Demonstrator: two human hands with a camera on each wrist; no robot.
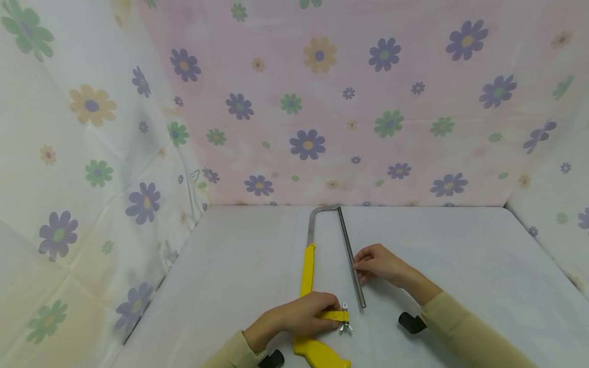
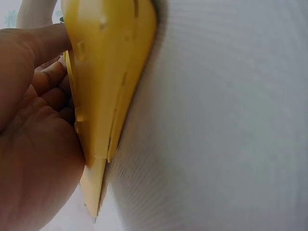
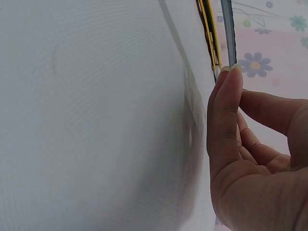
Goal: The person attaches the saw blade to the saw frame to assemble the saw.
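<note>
A hacksaw with a yellow handle (image 1: pixel 322 353) and a bare metal front bow (image 1: pixel 312 225) lies on the white table, handle toward me. My left hand (image 1: pixel 308 313) grips its yellow crosspiece (image 1: pixel 339 316), beside the wing nut (image 1: pixel 346 328). In the left wrist view the yellow handle (image 2: pixel 103 72) runs alongside the palm. The grey saw blade (image 1: pixel 346 236) meets the bow at its far end. Its near end stands loose, to the right of the crosspiece pin (image 1: pixel 344 306). My right hand (image 1: pixel 379 265) pinches the toothed blade (image 3: pixel 230 33) between thumb and fingertips, below its middle.
The white table (image 1: pixel 460 266) spreads out around the saw. A flowered cloth (image 1: pixel 322 117) hangs behind it and along both sides. Black wrist mounts (image 1: pixel 411 323) show at both sleeves.
</note>
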